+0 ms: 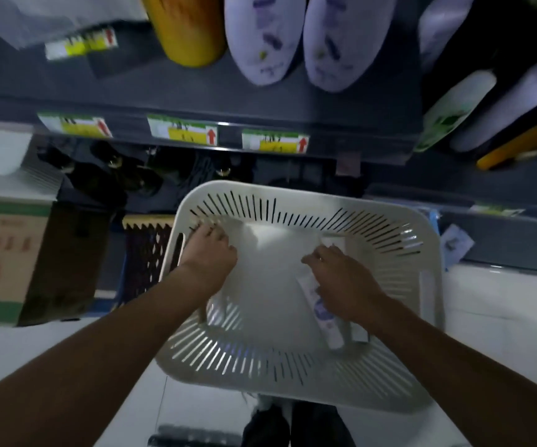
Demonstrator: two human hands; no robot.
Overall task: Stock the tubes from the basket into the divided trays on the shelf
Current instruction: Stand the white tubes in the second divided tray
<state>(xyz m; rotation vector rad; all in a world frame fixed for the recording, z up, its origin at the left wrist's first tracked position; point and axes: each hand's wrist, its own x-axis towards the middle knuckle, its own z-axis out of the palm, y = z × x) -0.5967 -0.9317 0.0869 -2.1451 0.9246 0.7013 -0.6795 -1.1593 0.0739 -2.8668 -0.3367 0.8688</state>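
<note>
A white slotted plastic basket (pixel 373 375) sits low in front of me, below the shelf. Both my hands reach inside it. My left hand (pixel 210 253) rests against the far left inner wall with its fingers curled on the slots; I cannot tell whether anything is in it. My right hand (pixel 341 279) lies over white tubes with blue print (pixel 323 312) at the basket's right side, fingers closing around them. Another white tube end (pixel 333 242) shows just beyond its fingertips. The image is blurred.
A grey shelf edge (pixel 228 108) with yellow and green price tags (pixel 183 131) runs above the basket. Pale purple pouches (pixel 263 37) and a yellow bottle (pixel 186 30) stand on it. A cardboard box (pixel 2 259) sits at left, a dark crate (pixel 146 253) beside the basket.
</note>
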